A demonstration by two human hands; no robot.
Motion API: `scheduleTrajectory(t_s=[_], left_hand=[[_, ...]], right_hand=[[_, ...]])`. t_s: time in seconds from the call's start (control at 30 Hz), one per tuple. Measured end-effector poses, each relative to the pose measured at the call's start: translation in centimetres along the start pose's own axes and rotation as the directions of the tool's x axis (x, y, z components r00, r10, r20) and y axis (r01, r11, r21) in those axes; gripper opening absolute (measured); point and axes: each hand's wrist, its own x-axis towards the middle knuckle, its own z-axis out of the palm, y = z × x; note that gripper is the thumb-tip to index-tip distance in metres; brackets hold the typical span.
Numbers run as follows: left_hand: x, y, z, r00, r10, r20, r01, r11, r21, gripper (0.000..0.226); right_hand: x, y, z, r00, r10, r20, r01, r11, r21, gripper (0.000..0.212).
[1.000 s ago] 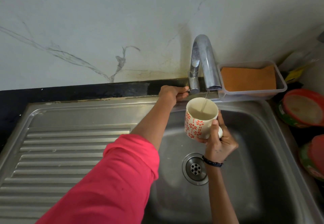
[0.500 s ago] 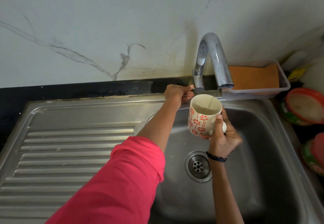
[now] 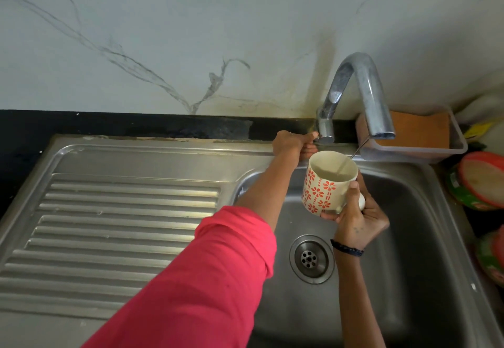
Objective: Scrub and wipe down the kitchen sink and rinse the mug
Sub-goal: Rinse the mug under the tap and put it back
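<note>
**Two hands at the sink: mug under the running tap**

Head view. One thin stream of water [image 3: 354, 152] falls at a slant from the spout of the curved chrome tap [image 3: 362, 94] into the cream ceramic mug with a red flower pattern [image 3: 328, 182]. The mug is held upright, slightly tilted, above the back of the stainless-steel sink basin [image 3: 425, 225], just below and in front of the spout. The right hand [image 3: 357, 217] grasps the mug from its right side: the thumb lies along the patterned wall near the rim, and the fingers wrap the white handle and the underside. A dark braided band [image 3: 347, 248] circles the right wrist. The left hand [image 3: 293, 144], reaching from a rolled pink sleeve [image 3: 207, 274], is clenched around the small lever at the tap's base [image 3: 324, 136], at the back rim of the sink. A round metal drain strainer [image 3: 311, 259] sits in the basin floor, below the mug and beside the right wrist. The ribbed steel draining board [image 3: 114, 225] extends to the left of the basin. Behind the spout, a clear plastic tray holding an orange sponge [image 3: 420, 131] rests on the black counter ledge [image 3: 136, 127]. Red-and-green round containers [image 3: 480, 181] stand at the right edge. The white veined marble wall [image 3: 191, 48] fills the background.
</note>
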Motion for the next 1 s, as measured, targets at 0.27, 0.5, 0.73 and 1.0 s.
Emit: scheduleTrajectory(t_s=[0.27, 0.5, 0.73, 1.0], left_hand=[[-0.2, -0.1, 0.0, 0.999, 0.003, 0.037, -0.001, 0.999, -0.042, 0.02], [-1.0, -0.3, -0.2, 0.995, -0.031, 0.092, 0.049, 0.977, -0.209, 0.021], [-1.9, -1.3, -0.1, 0.998, 0.034, 0.053, -0.012, 0.927, -0.375, 0.012], [-2.5, 0.8, 1.7, 0.793, 0.604, 0.075, -0.571, 0.696, 0.435, 0.013]], right_hand=[[-0.4, -0.5, -0.6, 1.0, 0.012, -0.02, -0.011, 1.0, 0.001, 0.055], [-0.2, -1.0, -0.8, 0.999, 0.047, -0.02, -0.046, 0.998, 0.052, 0.049], [-0.2, -0.6, -1.1, 1.0, 0.025, 0.002, -0.025, 0.999, 0.031, 0.031], [-0.1, -0.9, -1.6, 0.999, 0.037, 0.013, -0.037, 0.999, 0.013, 0.049]])
